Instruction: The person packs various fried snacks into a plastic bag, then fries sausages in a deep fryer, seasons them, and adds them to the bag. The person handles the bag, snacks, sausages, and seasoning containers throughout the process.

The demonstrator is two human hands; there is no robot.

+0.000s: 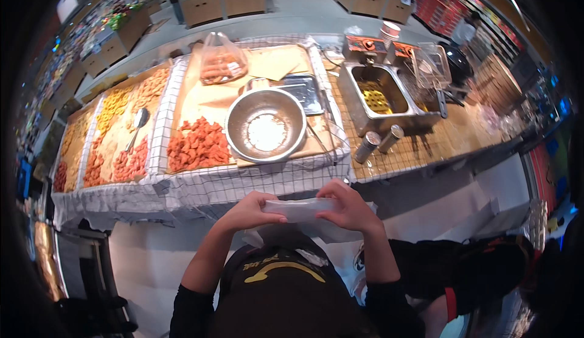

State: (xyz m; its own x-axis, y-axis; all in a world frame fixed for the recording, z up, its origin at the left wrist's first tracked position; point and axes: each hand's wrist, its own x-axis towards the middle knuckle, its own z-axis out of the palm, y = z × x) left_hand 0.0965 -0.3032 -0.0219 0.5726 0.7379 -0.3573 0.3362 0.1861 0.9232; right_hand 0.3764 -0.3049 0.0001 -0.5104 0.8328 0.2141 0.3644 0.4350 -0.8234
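A thin whitish bag or sheet [299,209] is stretched in front of my chest, its upper edge roughly level. My left hand [248,211] pinches its left end between thumb and fingers. On the other end, my right hand [352,208] grips it the same way, and loose material hangs below both hands. Just beyond is the counter's cloth-covered front edge [255,183]. A large steel bowl [235,126] stands on the counter, with a heap of reddish fried pieces [198,146] to its left.
A twin-basin deep fryer [383,116] stands at right, behind two shakers [367,146]. Trays of fried food [112,110] with a spoon [137,126] lie left. A clear bag of sausages [222,66] sits behind. Another person [456,265] is close on my right.
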